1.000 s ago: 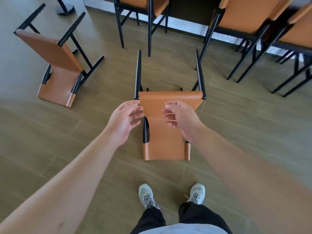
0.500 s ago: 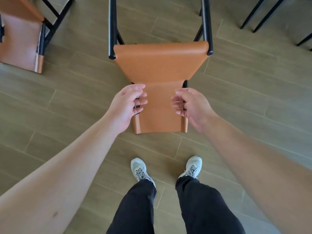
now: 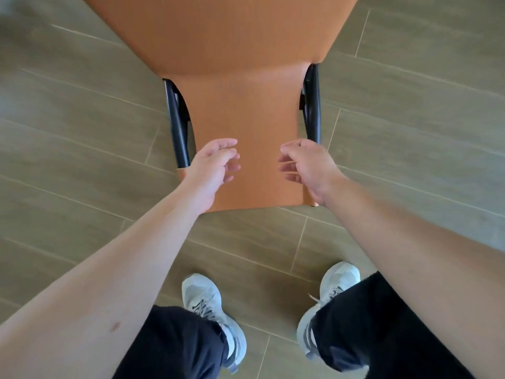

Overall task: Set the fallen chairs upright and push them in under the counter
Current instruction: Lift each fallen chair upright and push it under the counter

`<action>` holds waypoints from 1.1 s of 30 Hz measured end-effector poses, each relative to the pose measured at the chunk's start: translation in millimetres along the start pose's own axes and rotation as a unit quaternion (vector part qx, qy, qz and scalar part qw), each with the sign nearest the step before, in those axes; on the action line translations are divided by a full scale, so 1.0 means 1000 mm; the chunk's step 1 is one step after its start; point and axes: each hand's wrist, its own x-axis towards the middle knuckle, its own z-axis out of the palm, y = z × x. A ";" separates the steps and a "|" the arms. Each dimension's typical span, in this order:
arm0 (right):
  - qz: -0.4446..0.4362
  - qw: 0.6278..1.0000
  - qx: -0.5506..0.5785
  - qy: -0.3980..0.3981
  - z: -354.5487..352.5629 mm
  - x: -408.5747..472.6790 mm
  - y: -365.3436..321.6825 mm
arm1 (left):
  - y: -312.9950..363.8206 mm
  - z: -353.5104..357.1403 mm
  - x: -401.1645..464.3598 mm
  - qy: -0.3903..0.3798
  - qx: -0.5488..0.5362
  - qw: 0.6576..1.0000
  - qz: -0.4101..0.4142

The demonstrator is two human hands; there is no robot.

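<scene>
Tan leather, black-framed chair [image 3: 246,110] lies fallen at 12 o'clock. Left hand [image 3: 211,168] and right hand [image 3: 308,166] hover spread, gripping nothing; righting and pushing in remain.

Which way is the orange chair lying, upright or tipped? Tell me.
Tipped. The orange chair lies backrest-down on the floor; both hands hover over it, open, gripping nothing.

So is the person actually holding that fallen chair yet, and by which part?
Nothing is held yet. The left hand and right hand hover with loosely curled fingers over the backrest end of the fallen chair, near its two side edges.
</scene>
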 end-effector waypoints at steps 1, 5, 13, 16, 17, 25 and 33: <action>-0.006 1.000 -0.020 0.000 0.001 0.017 0.018 | -0.018 0.004 0.017 0.002 0.009 1.000 -0.001; -0.028 0.993 -0.114 0.018 0.003 0.074 0.081 | -0.085 0.018 0.079 0.004 0.082 0.997 0.014; -0.119 0.872 -0.473 -0.039 0.005 0.142 0.179 | -0.195 0.023 0.144 -0.059 0.445 0.884 0.133; -0.173 0.813 -0.551 -0.072 0.006 0.150 0.198 | -0.220 0.023 0.151 -0.047 0.533 0.829 0.162; -0.191 0.791 -0.576 -0.077 0.007 0.152 0.204 | -0.227 0.023 0.152 -0.048 0.561 0.807 0.178; -0.264 0.674 -0.684 -0.084 0.004 0.165 0.232 | -0.255 0.020 0.163 -0.043 0.712 0.660 0.238; -0.257 0.589 -0.764 -0.053 -0.002 0.170 0.245 | -0.247 0.004 0.175 -0.086 0.769 0.522 0.357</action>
